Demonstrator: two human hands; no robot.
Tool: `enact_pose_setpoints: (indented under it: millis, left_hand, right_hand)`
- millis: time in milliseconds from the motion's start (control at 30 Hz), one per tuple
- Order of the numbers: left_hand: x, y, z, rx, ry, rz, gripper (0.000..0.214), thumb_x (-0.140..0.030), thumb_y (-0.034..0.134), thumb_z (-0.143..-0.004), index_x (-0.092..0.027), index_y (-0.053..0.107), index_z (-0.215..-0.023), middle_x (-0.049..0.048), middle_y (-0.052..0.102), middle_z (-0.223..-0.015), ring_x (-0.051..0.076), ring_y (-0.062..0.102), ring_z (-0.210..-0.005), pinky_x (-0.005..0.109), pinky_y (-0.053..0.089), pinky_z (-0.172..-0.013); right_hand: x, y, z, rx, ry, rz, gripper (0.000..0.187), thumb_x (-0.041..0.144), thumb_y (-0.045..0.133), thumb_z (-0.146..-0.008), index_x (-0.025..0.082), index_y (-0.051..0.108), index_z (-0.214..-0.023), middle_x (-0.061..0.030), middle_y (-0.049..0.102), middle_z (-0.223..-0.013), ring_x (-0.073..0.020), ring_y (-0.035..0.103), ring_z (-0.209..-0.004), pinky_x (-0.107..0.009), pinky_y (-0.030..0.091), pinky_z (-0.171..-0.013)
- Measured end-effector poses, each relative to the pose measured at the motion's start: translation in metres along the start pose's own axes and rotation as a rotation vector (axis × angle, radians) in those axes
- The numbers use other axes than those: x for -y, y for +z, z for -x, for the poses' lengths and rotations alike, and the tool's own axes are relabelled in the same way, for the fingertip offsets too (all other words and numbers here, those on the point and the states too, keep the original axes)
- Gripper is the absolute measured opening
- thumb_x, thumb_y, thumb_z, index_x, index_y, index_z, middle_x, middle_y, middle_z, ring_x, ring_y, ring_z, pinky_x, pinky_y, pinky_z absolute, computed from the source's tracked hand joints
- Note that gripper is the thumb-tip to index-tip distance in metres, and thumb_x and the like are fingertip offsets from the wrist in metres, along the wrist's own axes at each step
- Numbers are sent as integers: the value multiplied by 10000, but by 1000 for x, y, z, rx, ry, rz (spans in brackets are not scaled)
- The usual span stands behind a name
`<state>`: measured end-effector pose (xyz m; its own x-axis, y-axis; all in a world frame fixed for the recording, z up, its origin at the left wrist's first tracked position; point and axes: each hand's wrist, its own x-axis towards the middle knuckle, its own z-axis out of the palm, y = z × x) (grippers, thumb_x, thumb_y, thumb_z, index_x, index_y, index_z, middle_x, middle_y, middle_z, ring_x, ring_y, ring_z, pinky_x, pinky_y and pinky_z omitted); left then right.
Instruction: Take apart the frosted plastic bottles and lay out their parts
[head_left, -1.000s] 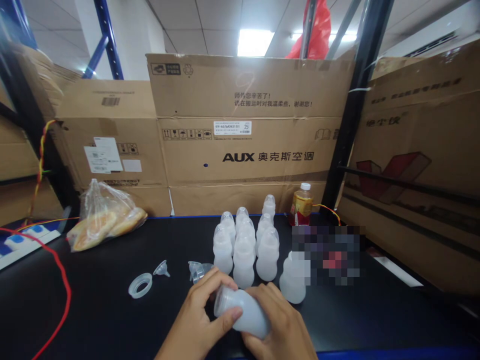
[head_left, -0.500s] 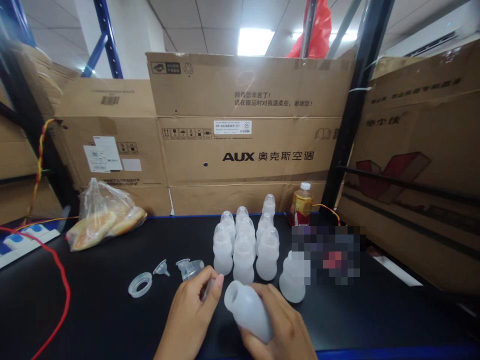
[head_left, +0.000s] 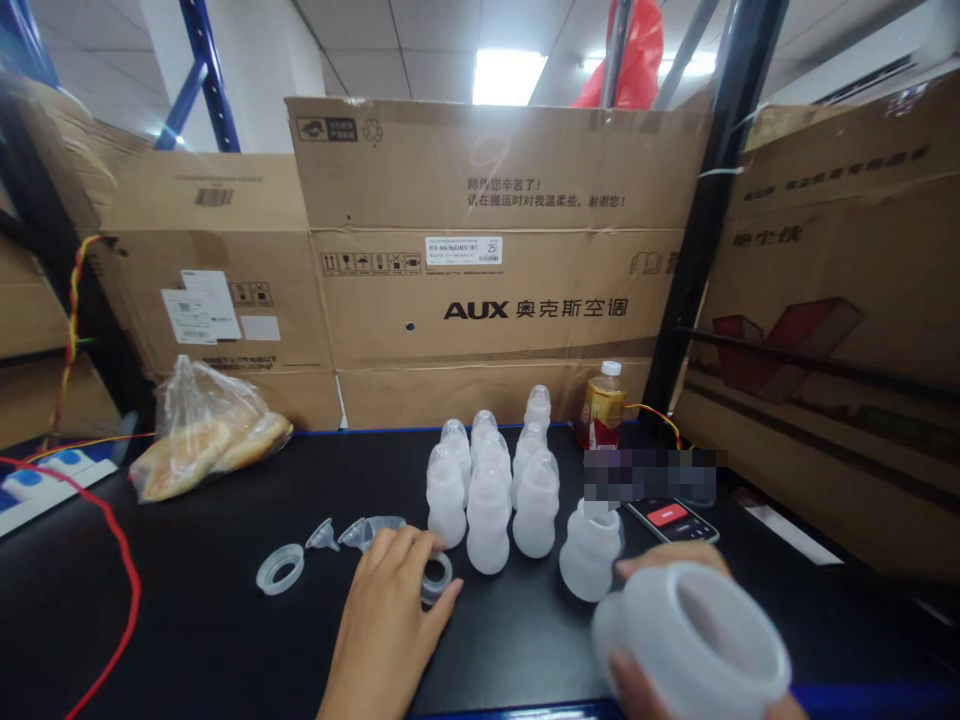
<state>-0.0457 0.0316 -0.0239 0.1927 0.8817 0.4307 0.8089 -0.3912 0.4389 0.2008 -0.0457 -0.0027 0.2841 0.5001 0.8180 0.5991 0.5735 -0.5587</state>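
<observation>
a: once lifted higher, bottle [head_left: 690, 640] where?
b: near right, mouth open toward the viewer, held in the right hand [head_left: 664, 562], fingers curved around its side.
a: left hand [head_left: 386, 625]?
b: near middle, curled over a ring [head_left: 436, 578], thumb beside it; pinching or only touching, impossible to tell. other bottles [head_left: 487, 520] just beyond, far of both hands.

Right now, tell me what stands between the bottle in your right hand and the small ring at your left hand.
A standing frosted bottle is in the way. It sits on the black table between the held bottle in your right hand and the small ring under your left hand, closer to the right hand.
</observation>
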Motion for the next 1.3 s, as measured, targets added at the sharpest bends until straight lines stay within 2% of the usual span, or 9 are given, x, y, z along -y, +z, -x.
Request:
enact_pose_setpoints:
  millis: [100, 233, 300, 400, 533, 767, 1033, 1167, 1300]
  left_hand:
    - [0, 1, 1, -51, 24, -69, 176, -166, 758, -913, -284, 750, -1043, 33, 773, -1115, 335, 661, -1077, 480, 447, -918]
    - [-6, 1, 3, -112, 41, -130, 251, -99, 713, -920, -288, 747, -1081, 32, 768, -1111, 323, 645, -1062, 467, 414, -902]
    - [-8, 1, 4, -139, 44, -152, 281, -65, 685, -918, -282, 744, -1086, 34, 766, -1113, 316, 638, -1061, 465, 405, -911]
    - [-10, 1, 4, -157, 54, -162, 301, -43, 657, -915, -275, 741, -1086, 31, 763, -1106, 308, 633, -1059, 460, 395, -909]
    - [-9, 1, 4, -173, 68, -156, 298, -49, 621, -922, -274, 737, -1080, 36, 763, -1104, 302, 632, -1049, 452, 391, -893]
    - [-8, 0, 3, -210, 81, -121, 235, -83, 640, -937, -282, 726, -1026, 17, 771, -1064, 295, 647, -1027, 433, 395, -886]
    - [-10, -1, 2, -259, 79, -74, 124, -180, 637, -976, -278, 713, -969, 14, 775, -1014, 284, 646, -986, 421, 380, -873]
    - [-8, -3, 1, -272, 84, -54, 110, -205, 649, -977, -285, 722, -960, 5, 776, -1000, 278, 650, -972, 412, 373, -871]
    - [-5, -4, 1, -267, 93, -31, 89, -227, 669, -967, -291, 727, -948, -8, 777, -980, 270, 659, -952, 409, 372, -878]
  right_hand:
    - [-24, -27, -23, -9, 103, 178, 334, 540, 734, -973, 283, 675, -1177, -60, 691, -1069, -265, 708, -897, -358, 583, -770]
    - [-62, -46, -48, 23, 413, 377, 588, 746, 727, -812, 271, 644, -1150, -71, 729, -1007, -303, 704, -807, -432, 574, -706]
    - [-78, -47, -53, 40, 429, 403, 635, 758, 697, -778, 270, 618, -1178, -85, 724, -1047, -317, 691, -832, -474, 579, -759]
    - [-97, -43, -50, 136, 389, 405, 641, 712, 660, -832, 268, 577, -1287, -112, 723, -1136, -345, 699, -939, -512, 576, -868]
    - [-112, -38, -40, 259, 388, 404, 596, 636, 666, -878, 287, 545, -1347, -116, 737, -1164, -374, 733, -1049, -511, 580, -917]
    - [-111, -40, -39, 302, 401, 413, 565, 595, 700, -830, 296, 578, -1294, -118, 783, -1162, -385, 779, -1033, -499, 604, -880]
    - [-115, -34, -39, 312, 394, 353, 606, 571, 702, -852, 272, 550, -1357, -120, 763, -1218, -358, 770, -1044, -491, 610, -903]
    - [-112, -40, -36, 244, 232, 392, 663, 582, 706, -889, 246, 554, -1439, -139, 715, -1232, -360, 728, -1073, -533, 595, -946]
    - [-76, -48, -42, 64, 15, 473, 618, 672, 659, -960, 267, 608, -1424, -141, 694, -1238, -399, 660, -1099, -614, 550, -965]
